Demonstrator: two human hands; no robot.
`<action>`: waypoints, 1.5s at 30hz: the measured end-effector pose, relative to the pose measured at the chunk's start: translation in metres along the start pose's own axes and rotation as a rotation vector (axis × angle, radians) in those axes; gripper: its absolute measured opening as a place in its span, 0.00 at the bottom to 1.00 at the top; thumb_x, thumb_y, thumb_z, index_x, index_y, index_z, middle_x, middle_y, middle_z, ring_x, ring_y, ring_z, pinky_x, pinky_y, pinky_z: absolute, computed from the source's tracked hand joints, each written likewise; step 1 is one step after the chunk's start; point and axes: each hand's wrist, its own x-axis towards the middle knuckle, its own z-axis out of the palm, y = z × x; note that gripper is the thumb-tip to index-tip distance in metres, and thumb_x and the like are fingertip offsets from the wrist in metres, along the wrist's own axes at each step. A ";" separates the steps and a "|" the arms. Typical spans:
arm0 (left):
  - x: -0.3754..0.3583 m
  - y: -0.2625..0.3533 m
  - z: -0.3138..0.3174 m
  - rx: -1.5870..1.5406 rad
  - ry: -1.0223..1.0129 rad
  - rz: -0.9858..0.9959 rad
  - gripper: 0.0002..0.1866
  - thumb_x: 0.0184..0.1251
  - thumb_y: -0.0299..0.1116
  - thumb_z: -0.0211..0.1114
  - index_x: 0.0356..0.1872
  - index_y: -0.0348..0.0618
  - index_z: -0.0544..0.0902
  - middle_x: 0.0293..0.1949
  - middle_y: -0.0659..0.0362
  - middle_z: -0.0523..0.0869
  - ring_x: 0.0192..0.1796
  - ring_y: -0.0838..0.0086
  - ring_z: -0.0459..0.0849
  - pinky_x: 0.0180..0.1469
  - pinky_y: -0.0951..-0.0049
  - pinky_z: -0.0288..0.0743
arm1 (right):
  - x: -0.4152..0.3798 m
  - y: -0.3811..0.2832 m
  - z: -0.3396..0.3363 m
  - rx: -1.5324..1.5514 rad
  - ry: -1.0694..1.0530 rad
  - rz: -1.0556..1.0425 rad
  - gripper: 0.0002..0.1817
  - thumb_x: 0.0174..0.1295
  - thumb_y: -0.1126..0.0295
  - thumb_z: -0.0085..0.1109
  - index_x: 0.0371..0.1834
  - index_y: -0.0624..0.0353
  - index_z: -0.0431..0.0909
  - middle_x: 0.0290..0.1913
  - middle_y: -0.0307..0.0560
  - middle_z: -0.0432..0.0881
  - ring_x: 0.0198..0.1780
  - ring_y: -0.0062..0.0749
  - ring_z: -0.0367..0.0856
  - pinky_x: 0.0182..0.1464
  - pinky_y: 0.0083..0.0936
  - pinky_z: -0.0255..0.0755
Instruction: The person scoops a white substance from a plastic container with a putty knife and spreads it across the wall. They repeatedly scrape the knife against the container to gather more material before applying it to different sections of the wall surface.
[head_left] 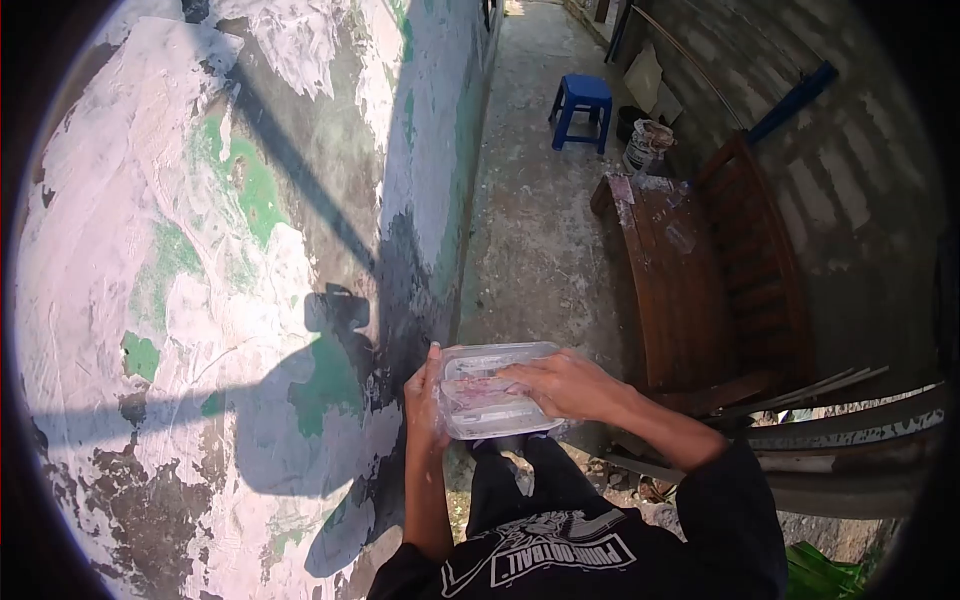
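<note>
A clear plastic container [495, 427] with whitish and pinkish residue inside is held in front of my body. My left hand [428, 398] grips its left side, with the thumb up along the edge. My right hand [560, 383] reaches over the right side, its fingers inside the container; whether they pinch anything small cannot be made out. To the left stands a wall [180, 330] with patchy white coating over green paint and bare grey, and my shadow falls on it.
A wooden bench [675, 290] stands on the right, with scraps on its seat. Farther ahead are a blue stool [584, 95], a stained bucket [648, 146] and a dark pot on the concrete path [530, 230]. Long boards [830, 430] lie at the lower right.
</note>
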 end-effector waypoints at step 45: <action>-0.044 0.010 0.030 -0.220 0.205 0.432 0.30 0.75 0.55 0.51 0.49 0.31 0.78 0.39 0.51 0.85 0.37 0.69 0.85 0.37 0.68 0.83 | -0.013 -0.028 -0.058 0.073 0.547 -0.110 0.06 0.60 0.80 0.58 0.40 0.65 0.75 0.33 0.56 0.82 0.30 0.45 0.83 0.32 0.31 0.74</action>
